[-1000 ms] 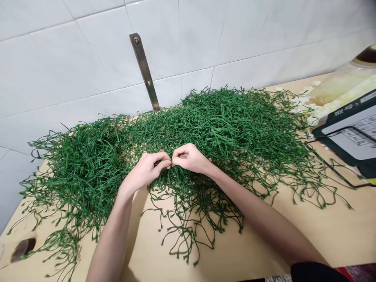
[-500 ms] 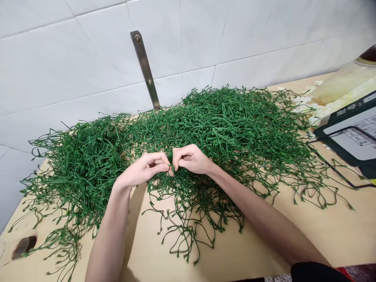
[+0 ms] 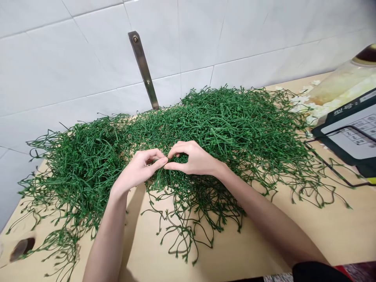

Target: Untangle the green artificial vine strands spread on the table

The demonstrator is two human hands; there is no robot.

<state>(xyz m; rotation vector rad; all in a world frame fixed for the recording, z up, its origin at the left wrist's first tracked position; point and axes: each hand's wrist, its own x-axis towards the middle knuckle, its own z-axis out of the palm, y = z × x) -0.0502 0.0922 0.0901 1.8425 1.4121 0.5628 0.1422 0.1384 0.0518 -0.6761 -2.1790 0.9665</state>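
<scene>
A wide heap of thin green plastic stems (image 3: 229, 129) covers the back of a light wooden table (image 3: 264, 250). My left hand (image 3: 139, 170) and my right hand (image 3: 194, 158) meet at the front edge of the heap, fingertips touching each other. Both are pinched, thumb against forefinger, on a green stem between them. Loose stem ends (image 3: 188, 231) trail toward me below the hands.
A white tiled wall (image 3: 73, 58) backs the table, with a metal bracket (image 3: 143, 68) screwed to it. At the right lie a dark scale with a keypad (image 3: 351, 131), its black cable (image 3: 337, 172), a clear bag (image 3: 343, 84) and pale scraps. A dark knot (image 3: 22, 246) marks the table's left corner.
Both hands rose slightly and shifted a little back into the heap; my right hand's fingers uncurled into a wider pinch. The heap stays in place.
</scene>
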